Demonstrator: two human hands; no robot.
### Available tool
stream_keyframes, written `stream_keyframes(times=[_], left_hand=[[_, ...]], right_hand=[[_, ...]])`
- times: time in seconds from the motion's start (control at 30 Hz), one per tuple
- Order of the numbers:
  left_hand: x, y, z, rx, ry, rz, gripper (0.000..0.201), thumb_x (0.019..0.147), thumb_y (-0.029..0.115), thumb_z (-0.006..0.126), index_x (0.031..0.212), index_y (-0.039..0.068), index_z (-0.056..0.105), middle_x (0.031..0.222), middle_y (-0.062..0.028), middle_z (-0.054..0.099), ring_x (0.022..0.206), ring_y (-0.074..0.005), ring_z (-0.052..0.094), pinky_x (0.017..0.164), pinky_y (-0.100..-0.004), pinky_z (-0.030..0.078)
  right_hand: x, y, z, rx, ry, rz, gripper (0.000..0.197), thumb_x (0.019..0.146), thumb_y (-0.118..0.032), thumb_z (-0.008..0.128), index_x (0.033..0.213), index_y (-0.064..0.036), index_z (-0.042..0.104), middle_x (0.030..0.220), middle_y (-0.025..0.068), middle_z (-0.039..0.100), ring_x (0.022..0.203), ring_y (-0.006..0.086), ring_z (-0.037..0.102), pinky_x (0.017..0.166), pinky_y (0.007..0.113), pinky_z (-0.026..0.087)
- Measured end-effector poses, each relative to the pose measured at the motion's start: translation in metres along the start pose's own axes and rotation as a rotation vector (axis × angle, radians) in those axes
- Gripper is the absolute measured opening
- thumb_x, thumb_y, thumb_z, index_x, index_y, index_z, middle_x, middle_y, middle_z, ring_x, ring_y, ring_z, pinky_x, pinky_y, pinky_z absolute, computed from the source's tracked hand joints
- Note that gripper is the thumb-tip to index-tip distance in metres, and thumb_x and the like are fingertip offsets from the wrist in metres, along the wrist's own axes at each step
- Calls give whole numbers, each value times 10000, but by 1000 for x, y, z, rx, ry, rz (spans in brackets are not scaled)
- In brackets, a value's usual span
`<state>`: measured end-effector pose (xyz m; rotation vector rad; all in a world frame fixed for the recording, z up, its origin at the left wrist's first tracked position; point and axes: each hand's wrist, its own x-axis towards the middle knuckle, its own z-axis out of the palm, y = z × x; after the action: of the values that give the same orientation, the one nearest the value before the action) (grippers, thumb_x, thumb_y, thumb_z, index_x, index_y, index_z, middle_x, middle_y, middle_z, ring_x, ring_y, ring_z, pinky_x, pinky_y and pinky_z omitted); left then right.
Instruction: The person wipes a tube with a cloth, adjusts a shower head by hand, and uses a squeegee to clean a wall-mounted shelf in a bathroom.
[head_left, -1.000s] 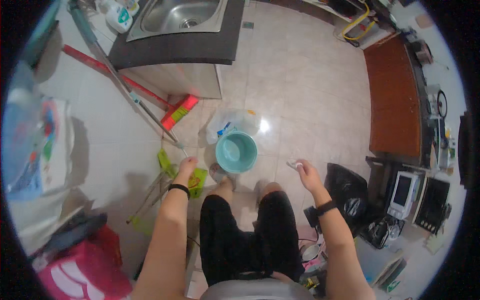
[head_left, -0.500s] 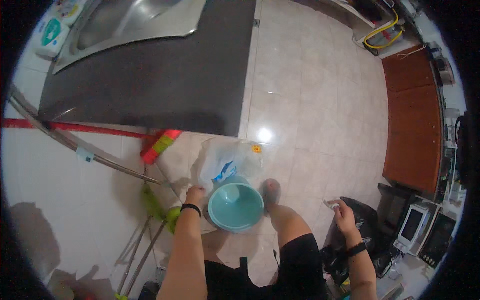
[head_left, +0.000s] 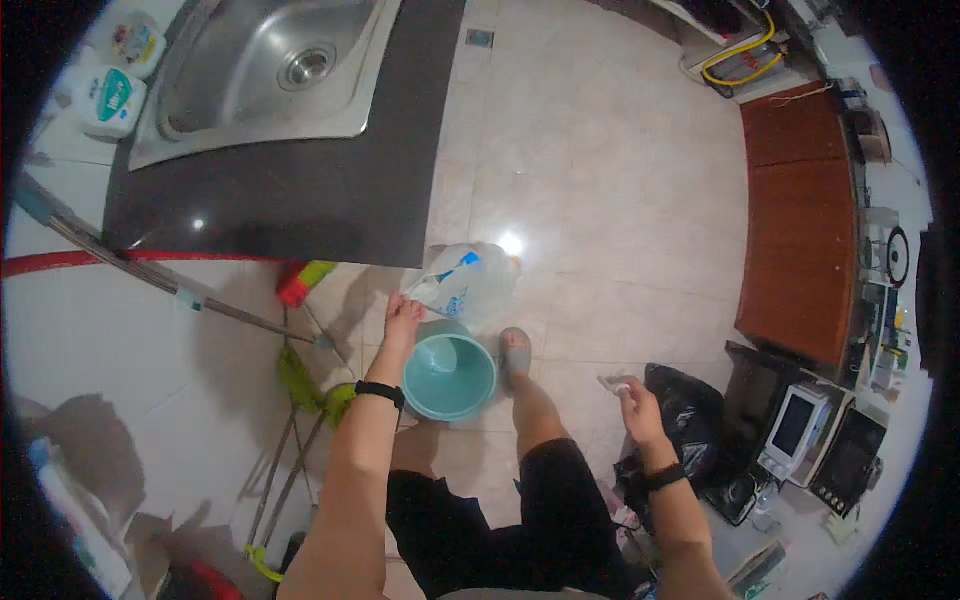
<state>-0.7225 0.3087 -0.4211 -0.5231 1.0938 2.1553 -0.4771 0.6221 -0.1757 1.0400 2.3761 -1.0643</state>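
The left hand (head_left: 402,325) has its fingers drawn together, clamped on the near-left edge of a translucent plastic bag (head_left: 468,285) that lies on the tiled floor (head_left: 630,200). Just beside the bag, at six o'clock from it, stands an upright teal bucket (head_left: 432,388); the left hand is at eleven o'clock from the bucket. A sandalled foot (head_left: 516,358) is at two o'clock from the bucket, near its rim. At three o'clock, well apart from it, the right hand (head_left: 643,412) has thumb and fingers together, pinched on a small whitish item (head_left: 611,384) too blurred to identify. A black garbage bag (head_left: 698,405) is at three o'clock from the right hand. At ten to eleven o'clock from the bucket, a dark desk (head_left: 290,205) carries a steel sink (head_left: 240,85).
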Motion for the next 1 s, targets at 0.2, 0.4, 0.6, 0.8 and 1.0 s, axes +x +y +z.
stream_keyframes(times=[0.2, 0.4, 0.6, 0.8, 1.0], left_hand=[[-110, 63, 123, 62, 94, -62, 185, 928, 184, 422, 1106, 140, 442, 935, 15, 481, 865, -114, 463, 823, -338, 422], [-223, 105, 211, 28, 192, 70, 260, 939, 212, 416, 1183, 123, 425, 1028, 1, 484, 921, -120, 464, 882, -357, 404], [-339, 145, 280, -7, 327, 370, 294, 940, 230, 410, 1202, 97, 404, 1232, -56, 453, 1124, -176, 440, 905, -391, 386], [-443, 146, 321, -268, 342, 653, 320, 887, 222, 521, 1167, 120, 404, 1226, -55, 454, 1128, -218, 449, 925, -421, 370], [-559, 88, 301, -283, 709, 927, 244, 914, 189, 466, 1134, 95, 422, 1165, -29, 498, 1116, -153, 459, 905, -343, 394]], right_hand=[[-6, -95, -54, 218, 35, -196, 206, 895, -83, 437, 1065, -37, 543, 1018, 149, 616, 975, 242, 590, 818, 309, 445], [17, -167, -54, 389, -299, -412, 206, 900, -112, 445, 1078, -69, 539, 970, 122, 631, 878, 235, 612, 758, 317, 463], [16, -243, -49, 223, -440, -876, 195, 891, -166, 461, 1049, -88, 545, 868, 171, 620, 721, 325, 603, 648, 364, 467], [-49, -274, -9, 14, -1041, -943, 244, 884, -192, 467, 1065, -54, 558, 823, 157, 609, 708, 248, 585, 680, 326, 466], [-202, -275, 11, -33, -1339, -1086, 233, 872, -166, 479, 1048, -47, 572, 1003, 179, 599, 939, 301, 574, 819, 322, 443]])
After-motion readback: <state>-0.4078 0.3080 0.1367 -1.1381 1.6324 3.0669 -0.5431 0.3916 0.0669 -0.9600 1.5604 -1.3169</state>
